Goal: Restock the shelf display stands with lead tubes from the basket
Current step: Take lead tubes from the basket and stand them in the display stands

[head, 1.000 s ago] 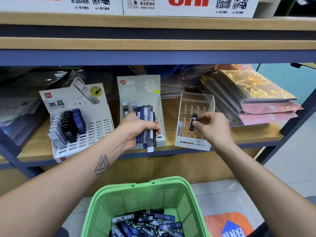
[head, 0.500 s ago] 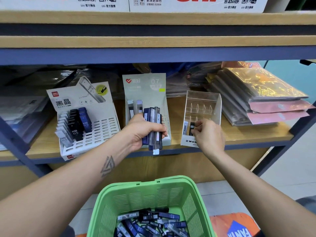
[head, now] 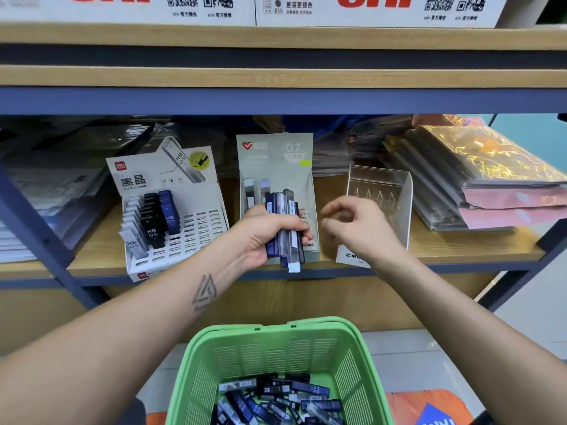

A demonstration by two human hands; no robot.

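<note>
My left hand (head: 264, 237) grips a bundle of lead tubes (head: 285, 228), dark blue, grey and clear, in front of the grey-green 0.7 display stand (head: 276, 161). My right hand (head: 356, 228) hovers between that stand and the clear acrylic stand (head: 383, 185), fingers loosely curled and holding nothing; it hides the acrylic stand's front slots. On the left, the white stand (head: 190, 234) holds rows of grey, black and blue HB 0.5 tubes. Below, the green basket (head: 276, 342) contains several loose lead tubes (head: 276, 397).
The stands sit on a wooden shelf (head: 92, 256) with a blue metal frame. Stacked shiny packets (head: 478, 176) lie at the right, wrapped stock at the left. White cartons (head: 368, 7) stand on the shelf above. An orange object (head: 429, 406) lies on the floor by the basket.
My right hand put the small black tube into the clear acrylic stand, let go and drew back left, now holding nothing. My left hand keeps its bundle of tubes.
</note>
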